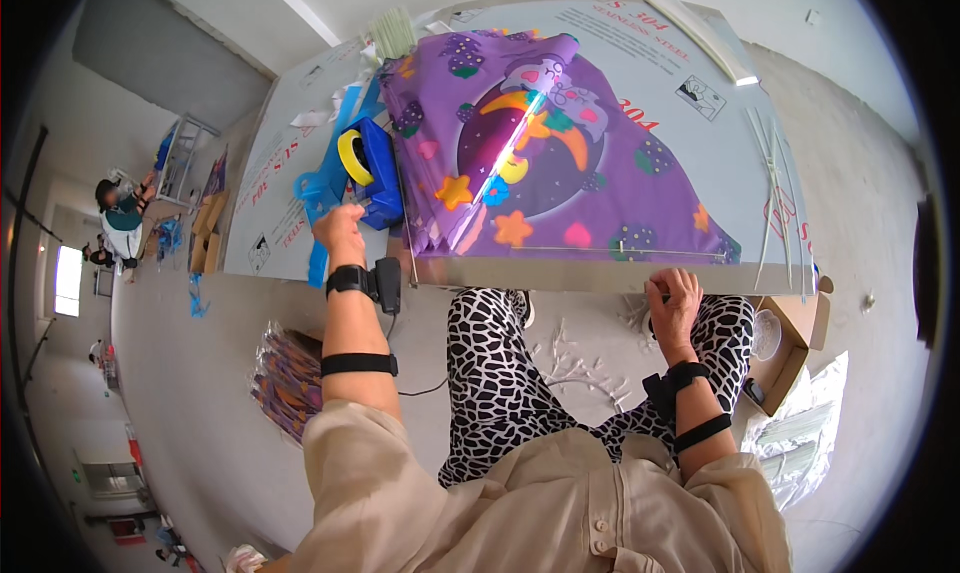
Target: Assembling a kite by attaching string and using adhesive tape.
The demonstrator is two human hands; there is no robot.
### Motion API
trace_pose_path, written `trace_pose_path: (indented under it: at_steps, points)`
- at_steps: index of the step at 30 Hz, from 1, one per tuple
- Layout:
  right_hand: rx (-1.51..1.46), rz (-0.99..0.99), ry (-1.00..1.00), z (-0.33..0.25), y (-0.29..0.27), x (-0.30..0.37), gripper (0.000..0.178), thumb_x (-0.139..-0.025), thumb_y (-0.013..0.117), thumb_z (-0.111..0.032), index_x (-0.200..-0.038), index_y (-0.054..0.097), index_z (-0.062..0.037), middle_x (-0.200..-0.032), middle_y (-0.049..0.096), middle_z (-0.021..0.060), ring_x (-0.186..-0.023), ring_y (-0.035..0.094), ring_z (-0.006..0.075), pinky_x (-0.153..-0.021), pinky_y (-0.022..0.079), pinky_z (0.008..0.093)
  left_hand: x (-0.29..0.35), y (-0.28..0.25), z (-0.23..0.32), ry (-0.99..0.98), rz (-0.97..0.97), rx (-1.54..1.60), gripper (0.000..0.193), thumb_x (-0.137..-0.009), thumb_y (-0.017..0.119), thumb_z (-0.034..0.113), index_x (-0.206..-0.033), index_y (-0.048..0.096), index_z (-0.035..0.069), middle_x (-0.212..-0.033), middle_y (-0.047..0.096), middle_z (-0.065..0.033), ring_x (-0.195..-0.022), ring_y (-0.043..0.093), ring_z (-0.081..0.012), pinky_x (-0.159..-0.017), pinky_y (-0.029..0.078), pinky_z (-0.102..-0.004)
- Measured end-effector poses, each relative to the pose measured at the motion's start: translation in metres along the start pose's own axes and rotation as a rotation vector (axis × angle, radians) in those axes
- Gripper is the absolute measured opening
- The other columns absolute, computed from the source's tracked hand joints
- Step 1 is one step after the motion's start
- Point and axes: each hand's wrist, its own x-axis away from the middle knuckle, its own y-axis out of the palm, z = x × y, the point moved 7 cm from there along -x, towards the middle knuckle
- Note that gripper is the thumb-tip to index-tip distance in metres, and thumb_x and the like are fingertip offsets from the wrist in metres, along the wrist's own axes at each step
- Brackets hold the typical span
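Observation:
My left hand [341, 235] is at the front end of a blue tape dispenser [381, 173] holding a yellow tape roll [353, 157]. Its fingers are drawn together; whatever they pinch is too small to make out. Just beyond the table's front edge, my right hand [676, 301] has its fingers curled closed, and their contents cannot be made out. Between the hands lies a pile of glossy purple printed sheets [610, 198] with moon, star and heart patterns. A thin pale rod [560, 249] runs along the near edge of the top sheet.
The grey-covered table [700, 183] bears loose white rods [768, 188] at right and blue strips [318, 188] at left. On the floor are a cardboard box [790, 358], a plastic-wrapped bundle [800, 433] and packaged printed sheets [285, 378]. A person [122, 218] is far left.

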Motion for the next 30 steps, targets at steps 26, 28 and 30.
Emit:
trace_pose_path:
  at_steps: [26,28,30]
  points:
    - [-0.068,0.033,0.078,0.014,-0.003,0.002,0.009,-0.069,0.062,-0.009,-0.077,0.058,-0.0111,-0.072,0.056,0.0017,-0.078,0.053,0.0244,-0.07,0.037,0.0375,0.218,0.086,-0.039,-0.087,-0.402,0.179,0.039,-0.071,0.067,-0.003,-0.107,0.052,-0.001,-0.076,0.061,-0.0048,-0.058,0.05,-0.0064,-0.043,0.034,-0.0173]
    - [-0.119,0.03,0.086,0.011,-0.001,0.0,0.008,-0.068,0.061,-0.007,-0.075,0.059,-0.0103,-0.07,0.056,0.0018,-0.076,0.053,0.0243,-0.07,0.037,0.037,0.263,0.122,-0.049,-0.132,-0.648,0.207,0.043,-0.078,0.063,0.001,-0.117,0.045,0.001,-0.086,0.066,-0.0139,-0.054,0.05,-0.0068,-0.042,0.034,-0.018]
    - [-0.127,0.017,0.114,0.015,-0.001,-0.001,0.007,-0.068,0.061,-0.007,-0.074,0.059,-0.0098,-0.07,0.056,0.0019,-0.076,0.053,0.0242,-0.07,0.037,0.0367,0.3,0.148,-0.07,-0.232,-0.762,0.245,0.035,-0.085,0.057,0.005,-0.117,0.045,0.004,-0.087,0.067,-0.015,-0.048,0.047,-0.0075,-0.038,0.032,-0.0196]
